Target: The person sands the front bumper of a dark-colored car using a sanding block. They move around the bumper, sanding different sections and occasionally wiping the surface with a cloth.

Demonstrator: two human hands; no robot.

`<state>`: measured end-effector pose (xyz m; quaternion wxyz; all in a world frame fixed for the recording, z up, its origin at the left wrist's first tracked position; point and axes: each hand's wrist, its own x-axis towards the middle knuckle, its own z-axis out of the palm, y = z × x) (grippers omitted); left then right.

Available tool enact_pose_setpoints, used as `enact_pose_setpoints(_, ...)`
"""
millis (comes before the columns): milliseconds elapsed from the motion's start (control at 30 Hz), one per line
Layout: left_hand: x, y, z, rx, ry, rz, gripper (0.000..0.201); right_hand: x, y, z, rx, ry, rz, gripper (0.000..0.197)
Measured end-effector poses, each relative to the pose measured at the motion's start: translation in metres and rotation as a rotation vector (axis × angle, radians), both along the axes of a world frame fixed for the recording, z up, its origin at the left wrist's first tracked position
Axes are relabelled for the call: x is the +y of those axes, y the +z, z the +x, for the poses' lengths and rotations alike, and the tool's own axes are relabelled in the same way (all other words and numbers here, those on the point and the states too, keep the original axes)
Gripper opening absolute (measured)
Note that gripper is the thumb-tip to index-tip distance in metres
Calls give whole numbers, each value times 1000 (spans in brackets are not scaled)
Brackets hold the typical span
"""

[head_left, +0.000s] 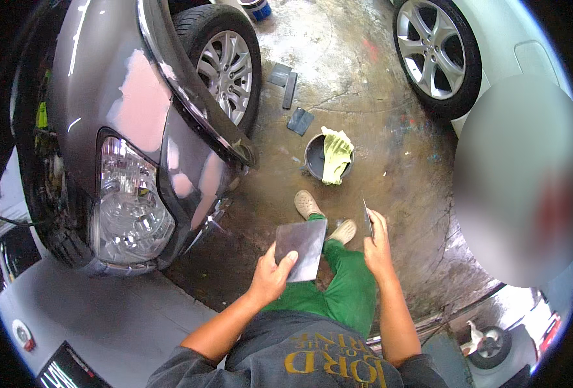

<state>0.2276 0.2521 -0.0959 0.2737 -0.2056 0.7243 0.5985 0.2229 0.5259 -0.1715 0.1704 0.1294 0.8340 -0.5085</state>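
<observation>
My left hand [270, 277] is closed on a square grey mixing plate [307, 240], its thumb lying over the near edge. The plate is held tilted in front of my legs, with paler smears on its face. In my right hand [378, 249] is a thin putty scraper [368, 218], pinched between the fingers and seen almost edge-on. The two hands are apart. To the left stands a dark grey car [95, 77]; dull pink filler [143, 100] covers part of its fender, with smaller pink patches [181, 184] beside the headlight [131, 200].
A dark bucket [313, 152] with a yellow-green cloth [336, 155] over its rim stands ahead of my feet. Sandpaper sheets [300, 121] and a dark sanding block [289, 90] lie on the stained floor. At the right is a pale car [513, 39].
</observation>
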Motion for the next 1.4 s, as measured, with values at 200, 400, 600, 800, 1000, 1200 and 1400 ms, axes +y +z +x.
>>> enact_pose_setpoints(200,-14,17,70,-122,-26,101,37,-62,-40,75,-55,-130,-133,70)
enact_pose_setpoints(400,-65,40,144,-121,-46,-39,36,-142,-60,122,19,-64,-251,69)
enact_pose_setpoints(600,-109,52,188,-112,138,-3,37,-221,-56,129,149,-112,-246,68)
enact_pose_setpoints(800,-163,63,175,33,245,-21,52,-292,-43,101,341,-245,-199,53)
enact_pose_setpoints(1000,-242,63,117,138,112,-54,56,-363,-59,64,344,-358,-244,57)
enact_pose_setpoints(1200,-331,46,61,156,10,-133,57,-414,-70,44,297,-407,-81,55)
enact_pose_setpoints(1400,-362,39,35,137,-72,-107,60,-431,-72,24,251,-524,-4,52)
